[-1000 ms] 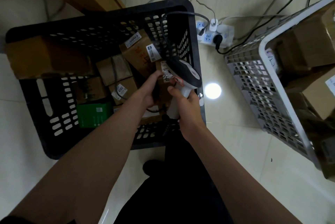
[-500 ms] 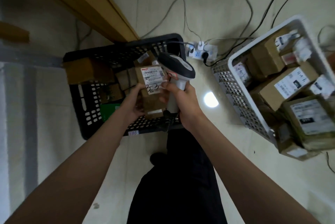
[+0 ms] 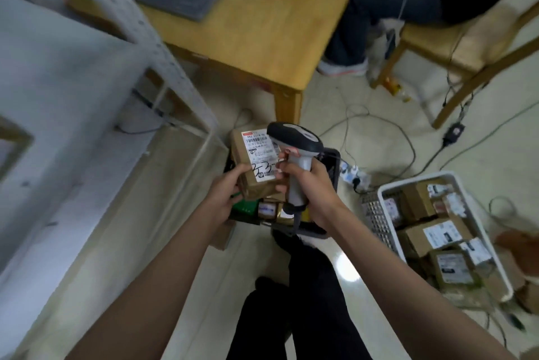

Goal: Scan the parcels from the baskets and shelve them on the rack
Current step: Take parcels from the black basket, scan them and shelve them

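My left hand (image 3: 226, 195) grips a brown cardboard parcel (image 3: 253, 165) by its lower left edge, its white label with a barcode and handwritten marks facing up. My right hand (image 3: 313, 184) is closed on the handle of a grey and white barcode scanner (image 3: 294, 144), whose head sits over the parcel's upper right corner. Both are held above the black basket (image 3: 332, 173), mostly hidden beneath them, with a green box (image 3: 246, 208) and small parcels showing inside. The white metal rack (image 3: 96, 74) fills the left side, blurred.
A white basket (image 3: 385, 193) full of labelled cardboard parcels stands on the floor at right. A wooden table (image 3: 262, 24) is ahead, with a seated person's legs (image 3: 364, 24) and a wooden chair (image 3: 466, 47) beyond. Cables and a power strip (image 3: 354, 174) lie on the tiled floor.
The parcel came up out of the black basket in my left hand, scanner beside it. My view has swung up and left, bringing the rack, table and chair into sight.
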